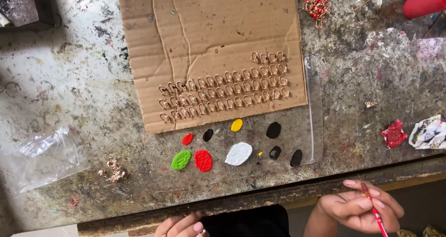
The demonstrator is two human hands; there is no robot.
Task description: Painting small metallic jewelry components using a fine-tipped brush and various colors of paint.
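Thin red-handled paintbrush (374,210) sits in the right hand (358,210), fingers curled closed around the handle, the hand held below the front edge of the desk (60,93), lower right of view; brush tip not discernible. Left hand (182,225) is at the bottom edge, only partly in view, fingers bent; something small shows at its fingertips but I cannot tell whether it grips anything. On the desk just above the hands: blobs of paint laid out on a clear plastic sheet (316,102): green blob (181,160), large red blob (203,161), small red blob (187,139), white blob (239,154), yellow blob (237,125), and several black blobs (273,130). Directly behind the paint lies a flat piece of brown cardboard (209,28), bearing rows of small gold-coloured metal loops (223,90) arranged in lines along its near edge. To the left of the paint, a small heap of gold-coloured pieces (114,169), and beside it an empty-looking clear plastic bag (46,158). Far right: crumpled red scrap (394,134) just beside a paint-stained white rag (429,132). Top right: cluster of red beads on gold fittings (317,7) and a red cylindrical object (425,2), partly out of frame. Desk surface heavily paint-spattered and scratched.
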